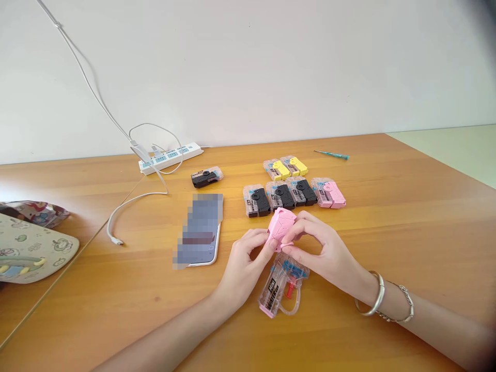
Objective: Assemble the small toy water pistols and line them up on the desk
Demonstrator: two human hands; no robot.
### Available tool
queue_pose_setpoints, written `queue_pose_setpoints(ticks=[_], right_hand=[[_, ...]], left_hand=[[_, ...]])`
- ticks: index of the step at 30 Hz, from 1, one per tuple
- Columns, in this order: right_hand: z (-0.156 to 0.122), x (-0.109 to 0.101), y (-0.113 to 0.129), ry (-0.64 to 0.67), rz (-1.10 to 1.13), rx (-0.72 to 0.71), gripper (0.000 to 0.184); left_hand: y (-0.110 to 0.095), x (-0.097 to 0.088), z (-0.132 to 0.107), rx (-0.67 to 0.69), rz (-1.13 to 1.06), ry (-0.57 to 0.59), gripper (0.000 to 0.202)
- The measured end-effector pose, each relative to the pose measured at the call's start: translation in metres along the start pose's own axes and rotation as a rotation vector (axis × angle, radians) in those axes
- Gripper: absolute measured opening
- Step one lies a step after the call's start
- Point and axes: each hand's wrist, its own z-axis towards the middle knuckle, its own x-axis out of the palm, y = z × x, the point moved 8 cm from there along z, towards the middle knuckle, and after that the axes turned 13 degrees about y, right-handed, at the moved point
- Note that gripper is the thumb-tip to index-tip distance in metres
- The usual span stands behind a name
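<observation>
"Pink plastic piece point(281, 228): where is it?"
"Held up between the hands, pinched by the fingertips of the left hand point(246, 263) and right hand point(323, 249)."
"And the clear water gun point(282, 287)?"
"Lying on the table point(391, 227) just below them."

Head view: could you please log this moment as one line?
left hand, right hand | holding pink plastic shell | clear mini water gun below
</observation>
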Motion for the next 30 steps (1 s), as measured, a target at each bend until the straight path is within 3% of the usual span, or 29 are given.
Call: queue_pose_setpoints(ticks=[8,12,18,30], right_hand=[[-0.002,0.001,-0.005,-0.031,0.042,0.001,0.011],[-0.004,-0.001,-0.012,-0.075,0.063,0.073,0.019],[0.001,0.007,-0.016,0.061,0.057,0.158,0.012],[-0.003,0.008,-0.023,0.017,0.294,0.254,0.023]], left_hand=[[-0.001,0.002,-0.001,-0.001,0.019,0.004,0.024],[-0.004,0.003,-0.002,0.003,0.034,0.010,0.025],[-0.003,0.002,-0.002,-0.010,0.071,-0.004,0.022],[-0.012,-0.004,-0.006,0.049,0.233,-0.095,0.017]])
